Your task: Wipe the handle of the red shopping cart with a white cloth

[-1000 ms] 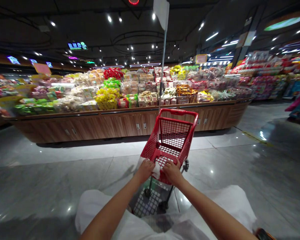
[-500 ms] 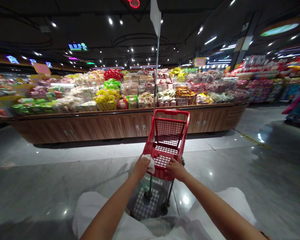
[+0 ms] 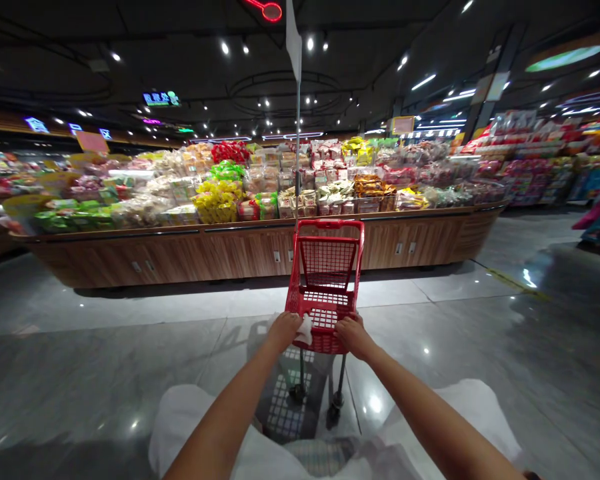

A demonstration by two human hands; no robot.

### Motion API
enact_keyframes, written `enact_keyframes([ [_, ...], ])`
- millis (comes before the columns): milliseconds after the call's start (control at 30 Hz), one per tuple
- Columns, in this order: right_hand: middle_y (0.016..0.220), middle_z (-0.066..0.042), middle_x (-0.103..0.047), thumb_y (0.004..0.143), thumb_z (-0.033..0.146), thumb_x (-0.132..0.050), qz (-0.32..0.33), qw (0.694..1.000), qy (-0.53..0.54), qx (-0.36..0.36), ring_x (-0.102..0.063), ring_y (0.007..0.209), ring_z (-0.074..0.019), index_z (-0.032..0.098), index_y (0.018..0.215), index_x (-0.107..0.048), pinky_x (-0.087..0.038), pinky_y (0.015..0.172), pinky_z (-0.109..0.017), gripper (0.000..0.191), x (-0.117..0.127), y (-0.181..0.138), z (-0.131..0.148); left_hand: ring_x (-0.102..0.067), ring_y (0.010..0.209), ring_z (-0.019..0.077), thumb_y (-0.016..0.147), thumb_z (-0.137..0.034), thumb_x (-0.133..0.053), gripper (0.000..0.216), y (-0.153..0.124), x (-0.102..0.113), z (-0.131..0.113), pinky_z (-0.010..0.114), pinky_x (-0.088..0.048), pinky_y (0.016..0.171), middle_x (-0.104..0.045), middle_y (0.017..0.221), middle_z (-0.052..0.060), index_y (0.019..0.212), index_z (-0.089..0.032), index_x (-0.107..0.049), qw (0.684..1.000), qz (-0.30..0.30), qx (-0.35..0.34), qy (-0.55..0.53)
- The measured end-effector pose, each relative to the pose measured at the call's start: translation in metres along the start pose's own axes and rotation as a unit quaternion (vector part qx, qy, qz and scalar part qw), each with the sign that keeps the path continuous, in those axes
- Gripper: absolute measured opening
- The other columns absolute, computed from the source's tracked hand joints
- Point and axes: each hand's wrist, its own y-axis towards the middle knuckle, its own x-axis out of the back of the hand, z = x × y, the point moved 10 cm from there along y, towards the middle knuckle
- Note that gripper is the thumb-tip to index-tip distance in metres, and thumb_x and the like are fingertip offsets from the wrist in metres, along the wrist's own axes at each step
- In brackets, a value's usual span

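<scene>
A small red shopping cart (image 3: 329, 261) stands upright in front of me, its basket end with the grid pattern facing me. My left hand (image 3: 286, 331) is closed at the near left corner of the basket, with a crumpled white cloth (image 3: 305, 330) pressed under it; whether it is cloth or tissue I cannot tell. At the near right corner, my right hand (image 3: 354, 336) curls its fingers over the basket's rim. A tall thin pole (image 3: 298, 127) bearing a white flag (image 3: 293, 41) rises at the cart's left side.
Behind the cart runs a long wooden display counter (image 3: 230, 257) heaped with bagged snacks (image 3: 219, 200). More stocked shelves (image 3: 530, 160) stand at the right. Shiny grey floor tiles (image 3: 145, 373) surround the cart, whose caster wheels (image 3: 336, 401) rest on them.
The cart and its flagpole have swung slightly left in view. My right fingers, more stretched before, have curled in over the rim. The left hand covers more of the white cloth.
</scene>
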Motion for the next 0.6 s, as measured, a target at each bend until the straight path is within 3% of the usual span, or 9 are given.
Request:
enact_keyframes([
  [133,0.094,-0.006,-0.068,0.092,0.020,-0.047,0.020,0.999,0.008,-0.031,-0.058,0.101,-0.0194,0.019,0.092,-0.066,-0.024,0.105,-0.039,0.019,0.003,0.005,-0.003,-0.057,0.107,0.0241,0.080,-0.023,-0.064,0.035,0.000,-0.005,0.000,0.043,-0.040,0.100,-0.065,0.108,0.010,0.113,-0.016,-0.055,0.997,-0.049,0.052,0.000],
  [200,0.108,-0.008,-0.066,0.087,0.019,-0.054,0.006,0.999,0.033,-0.043,-0.057,0.107,-0.0201,0.020,0.102,-0.065,-0.029,0.104,-0.039,0.019,0.019,0.011,0.003,-0.056,0.111,0.0266,0.080,-0.023,-0.064,0.037,0.001,-0.008,-0.004,0.047,-0.039,0.102,-0.063,0.113,0.012,0.115,-0.015,-0.055,0.995,-0.068,0.070,0.005],
  [300,0.141,-0.011,-0.046,0.080,0.024,-0.062,-0.121,0.990,0.068,-0.014,-0.045,0.125,-0.0238,0.021,0.103,-0.066,-0.030,0.105,-0.042,0.023,0.088,0.018,0.030,-0.055,0.112,0.0281,0.080,-0.023,-0.062,0.039,0.002,-0.010,-0.010,0.050,-0.037,0.103,-0.063,0.114,0.012,0.118,-0.016,-0.054,0.992,-0.091,0.084,0.001],
  [367,0.151,-0.006,-0.032,0.079,0.031,-0.066,-0.227,0.972,0.056,0.035,-0.025,0.138,-0.0314,0.021,0.083,-0.069,-0.014,0.112,-0.054,0.011,0.148,0.013,0.060,-0.055,0.112,0.0273,0.082,-0.023,-0.060,0.037,0.002,-0.012,-0.010,0.050,-0.036,0.104,-0.064,0.115,0.011,0.118,-0.018,-0.055,0.990,-0.101,0.099,-0.012],
  [433,0.152,0.004,-0.028,0.078,0.033,-0.066,-0.298,0.953,0.027,0.049,-0.002,0.143,-0.0369,0.023,0.072,-0.068,0.008,0.108,-0.064,0.012,0.199,0.004,0.086,-0.053,0.115,0.0264,0.083,-0.022,-0.057,0.036,0.003,-0.017,-0.008,0.049,-0.033,0.107,-0.063,0.118,0.010,0.119,-0.019,-0.056,0.988,-0.098,0.115,-0.031],
  [500,0.151,0.010,-0.027,0.077,0.034,-0.069,-0.322,0.944,0.007,0.068,0.015,0.141,-0.0385,0.025,0.070,-0.069,0.019,0.102,-0.067,0.011,0.233,-0.003,0.107,-0.051,0.118,0.0266,0.083,-0.022,-0.056,0.040,0.003,-0.023,-0.006,0.049,-0.029,0.108,-0.061,0.121,0.010,0.122,-0.018,-0.055,0.987,-0.087,0.125,-0.049],
  [600,0.149,0.013,-0.028,0.075,0.033,-0.072,-0.316,0.944,0.000,0.089,0.023,0.138,-0.0380,0.028,0.075,-0.070,0.022,0.102,-0.066,0.005,0.253,-0.009,0.124,-0.046,0.123,0.0280,0.081,-0.023,-0.059,0.045,0.001,-0.031,-0.003,0.049,-0.027,0.108,-0.060,0.123,0.011,0.126,-0.020,-0.053,0.987,-0.071,0.126,-0.066],
])
